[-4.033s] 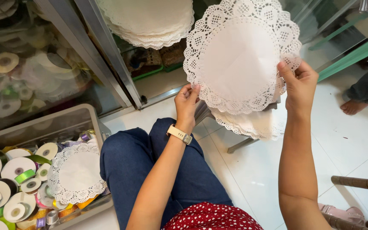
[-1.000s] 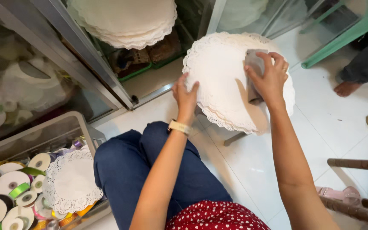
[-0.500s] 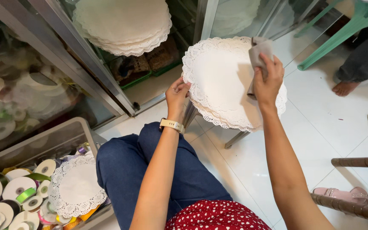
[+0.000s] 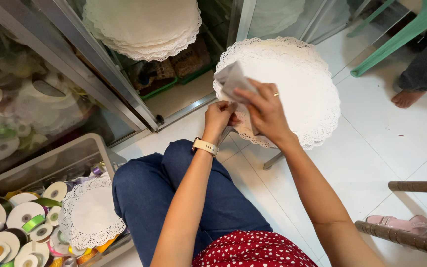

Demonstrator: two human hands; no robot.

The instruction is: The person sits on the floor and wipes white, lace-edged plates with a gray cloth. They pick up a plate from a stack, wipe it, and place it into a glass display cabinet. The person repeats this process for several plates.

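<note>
Head view. A stack of round white lace-edged paper doilies (image 4: pixel 292 89) rests on a small raised stand above the white tiled floor (image 4: pixel 371 148), directly ahead of the seated person's blue-trousered knees (image 4: pixel 174 193). Only a metal leg of the stand shows beneath the stack.

The right hand (image 4: pixel 265 112) lies over the near-left part of the stack, fingers curled and closed on a crumpled grey cloth (image 4: pixel 231 79). The cloth juts up and to the left from the grip, sitting on the stack's left edge. A ring shows on one finger.

The left hand (image 4: pixel 218 116) is just beside the right, touching it or nearly so, at the near-left rim of the doilies. Its fingers are bent inward in a pinch at the lace edge; whether they actually grip the edge or the cloth cannot be told. A pale-strapped watch (image 4: pixel 204 146) is on that wrist.

Surroundings: a second pile of doilies (image 4: pixel 144 24) lies behind glass in a cabinet at upper left. A clear bin (image 4: pixel 82 153) at lower left holds ribbon spools (image 4: pixel 21 217), with a single doily (image 4: pixel 90 212) on top. Another person's bare foot (image 4: pixel 407 98) is at upper right, well apart.
</note>
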